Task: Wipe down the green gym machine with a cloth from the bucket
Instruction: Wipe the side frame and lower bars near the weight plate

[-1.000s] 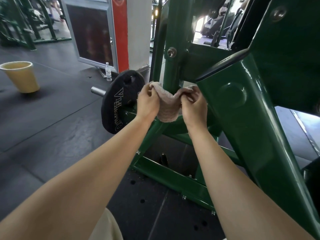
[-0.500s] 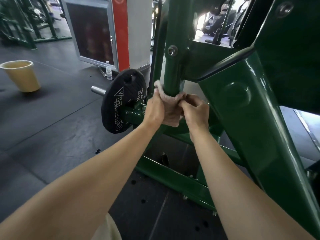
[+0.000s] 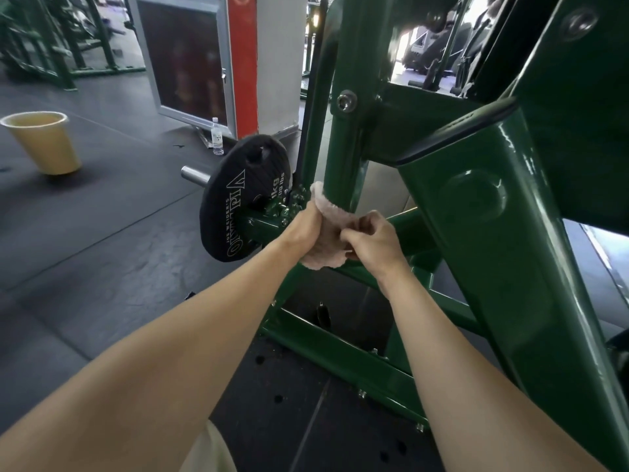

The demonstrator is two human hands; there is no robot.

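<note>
Cloth round green machine post, gripped by left hand, right hand, far side hidden

— Where do the fingers of the left hand lie?
— Buried in the cloth; its far side wraps out of sight behind the green machine, which runs off the top and right edges; the weight figure on the plate (partly covered) can't be read.

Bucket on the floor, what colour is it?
The bucket is pale yellow, shown best in the head view, far left.
</note>
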